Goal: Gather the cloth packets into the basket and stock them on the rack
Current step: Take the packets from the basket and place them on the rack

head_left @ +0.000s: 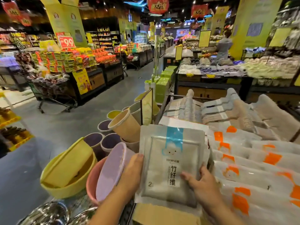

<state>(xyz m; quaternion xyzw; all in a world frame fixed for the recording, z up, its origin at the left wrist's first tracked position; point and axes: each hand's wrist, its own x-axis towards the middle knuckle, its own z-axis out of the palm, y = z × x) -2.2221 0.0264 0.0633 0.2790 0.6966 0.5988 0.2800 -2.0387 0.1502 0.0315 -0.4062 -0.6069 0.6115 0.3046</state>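
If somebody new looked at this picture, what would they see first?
First, the grey cloth packet with a smiley cloud, low in the middle, held by the left hand and right hand. To its right lie rows of packets with orange marks. To its left sit a yellow basin and stacked cups.

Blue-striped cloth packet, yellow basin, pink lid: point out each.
Blue-striped cloth packet (pixel 172 161), head view, on its printed front face.
Yellow basin (pixel 65 190), head view, on its outer front wall.
Pink lid (pixel 112 171), head view, on its flat face.
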